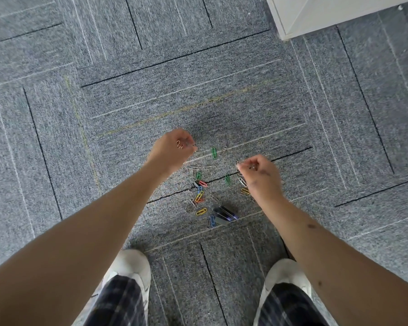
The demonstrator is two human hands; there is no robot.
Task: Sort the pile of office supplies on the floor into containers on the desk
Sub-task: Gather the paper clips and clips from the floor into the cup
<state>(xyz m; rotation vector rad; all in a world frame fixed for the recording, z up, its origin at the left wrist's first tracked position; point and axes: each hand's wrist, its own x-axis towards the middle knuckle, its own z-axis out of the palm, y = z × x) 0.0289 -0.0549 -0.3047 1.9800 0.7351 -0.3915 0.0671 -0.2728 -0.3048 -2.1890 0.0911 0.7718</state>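
The left hand (172,150) curls its fingers round several paper clips (180,144); the right hand (262,176) is curled too (contents too small to tell), above loose clips (199,196) on the carpet (222,102).

Both arms reaching down toward the clip pile (199,196), left hand (174,149) hovering at its far left edge, gripping a few clips (180,145), right hand (260,176) hanging over its right edge, curling into a loose fist

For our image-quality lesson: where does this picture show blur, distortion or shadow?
Head view: the wide-angle lens bows the lines of the carpet near the edges; left hand and right hand look slightly motion-blurred; paper clips are fairly sharp; light soft, shadows faint.
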